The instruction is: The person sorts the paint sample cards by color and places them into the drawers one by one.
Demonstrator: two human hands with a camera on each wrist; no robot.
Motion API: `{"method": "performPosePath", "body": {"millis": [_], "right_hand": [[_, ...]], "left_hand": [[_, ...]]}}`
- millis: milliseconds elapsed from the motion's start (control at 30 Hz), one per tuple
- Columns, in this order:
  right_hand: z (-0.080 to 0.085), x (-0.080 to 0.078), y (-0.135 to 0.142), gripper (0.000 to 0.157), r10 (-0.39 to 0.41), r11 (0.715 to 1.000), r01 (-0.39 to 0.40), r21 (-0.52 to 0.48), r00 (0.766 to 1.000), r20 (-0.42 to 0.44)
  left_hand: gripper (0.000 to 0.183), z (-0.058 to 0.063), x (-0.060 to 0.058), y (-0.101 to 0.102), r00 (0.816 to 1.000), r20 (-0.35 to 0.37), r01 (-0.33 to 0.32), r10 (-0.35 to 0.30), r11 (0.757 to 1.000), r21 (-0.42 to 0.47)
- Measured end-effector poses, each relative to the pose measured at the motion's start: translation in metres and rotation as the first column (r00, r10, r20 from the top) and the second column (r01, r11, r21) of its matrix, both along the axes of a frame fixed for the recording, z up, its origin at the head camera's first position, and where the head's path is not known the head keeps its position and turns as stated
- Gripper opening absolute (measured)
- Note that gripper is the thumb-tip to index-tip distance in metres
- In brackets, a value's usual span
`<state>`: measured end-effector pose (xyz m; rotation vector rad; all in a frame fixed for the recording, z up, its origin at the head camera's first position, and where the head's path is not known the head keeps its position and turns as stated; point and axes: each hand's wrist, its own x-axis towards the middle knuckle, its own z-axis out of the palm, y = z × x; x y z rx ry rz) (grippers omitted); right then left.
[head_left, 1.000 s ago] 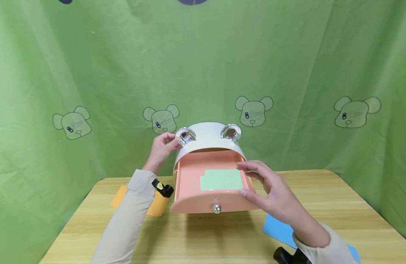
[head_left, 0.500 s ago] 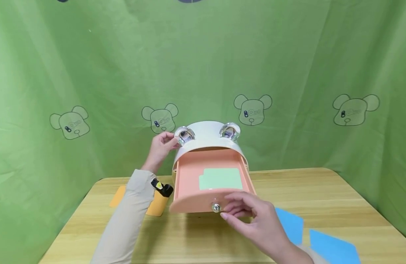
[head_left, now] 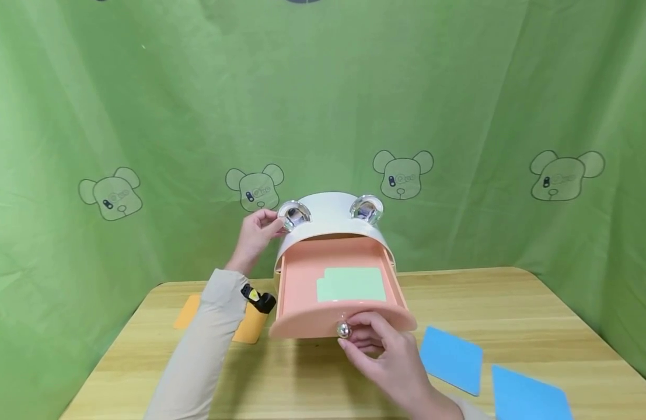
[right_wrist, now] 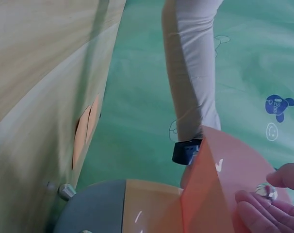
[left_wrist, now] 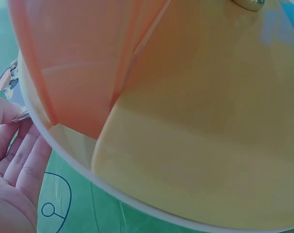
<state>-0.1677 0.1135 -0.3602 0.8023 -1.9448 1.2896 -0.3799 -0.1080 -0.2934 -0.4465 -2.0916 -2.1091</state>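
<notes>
A white frog-shaped storage box (head_left: 329, 213) stands with its pink drawer (head_left: 301, 280) pulled out toward me. Two mint-green cards (head_left: 351, 284) overlap on the drawer floor, toward the right. At the box's left side, my left hand (head_left: 253, 238) pinches the edge of one shiny silver eye (head_left: 297, 214) between thumb and fingers; the left wrist view shows the same grip past the box's rim. My right hand (head_left: 388, 356) holds the round silver knob (head_left: 344, 331) on the drawer front, thumb below and index finger above. In the right wrist view the knob (right_wrist: 266, 191) shows between thumb and fingers.
Two blue cards (head_left: 451, 359) lie apart on the wooden table (head_left: 270, 385) at the right. Orange cards (head_left: 253, 326) lie at the left, partly under my left forearm. A green curtain (head_left: 323, 105) with bear drawings hangs behind the table.
My right hand has moved from the drawer's right side, down and left, to the knob and now grips it. The left hand stays on the eye. The drawer has not visibly moved.
</notes>
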Motion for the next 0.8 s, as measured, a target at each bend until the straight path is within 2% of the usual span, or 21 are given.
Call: {"method": "performPosePath", "body": {"millis": [167, 300, 667, 800], "right_hand": [[-0.002, -0.008, -0.002, 0.037, -0.023, 0.998, 0.020, -0.051, 0.998, -0.060], [0.000, -0.015, -0.004, 0.035, -0.050, 0.996, 0.045, -0.077, 0.997, -0.063], [0.010, -0.041, -0.007, 0.025, -0.095, 0.987, 0.097, -0.125, 0.995, 0.024], [0.021, -0.046, -0.010, 0.023, -0.112, 0.985, 0.119, -0.123, 0.992, 0.065]], "left_hand": [[0.011, 0.001, 0.001, 0.001, 1.000, -0.006, 0.003, -0.003, 1.000, 0.001], [0.010, 0.001, 0.002, 0.000, 1.000, 0.001, -0.001, 0.001, 1.000, 0.004], [0.011, 0.002, 0.004, 0.001, 1.000, 0.008, 0.003, -0.003, 1.000, 0.008], [0.009, 0.002, 0.004, 0.001, 1.000, 0.010, 0.006, -0.006, 1.000, 0.009]]}}
